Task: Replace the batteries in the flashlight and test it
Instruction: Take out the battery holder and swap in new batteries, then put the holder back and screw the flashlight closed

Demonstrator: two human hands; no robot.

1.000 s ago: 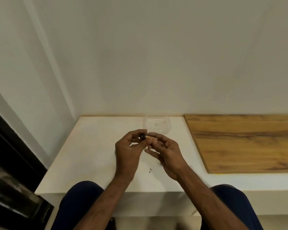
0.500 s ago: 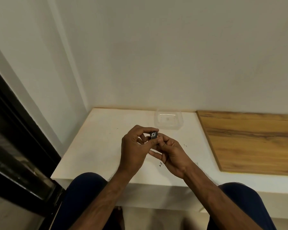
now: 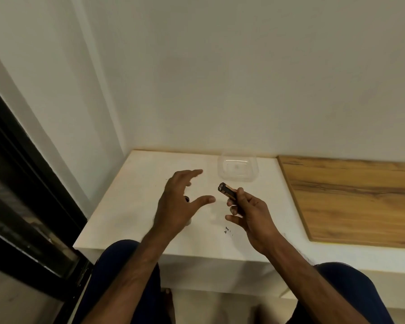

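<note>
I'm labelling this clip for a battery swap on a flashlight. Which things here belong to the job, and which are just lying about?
Part of the job:
- small dark and copper cylinder, a battery or the flashlight body, held in the right hand
- small dark piece half hidden under the open left hand; what it is, I cannot tell

Lying about:
- clear tub, looks empty
- wooden board
- dark specks on the table

Two hands show, a left hand (image 3: 177,206) and a right hand (image 3: 253,213), along with one small black-and-copper flashlight (image 3: 227,192), one clear plastic container (image 3: 237,169), one white counter (image 3: 138,195) and one wooden board (image 3: 355,197).
</note>
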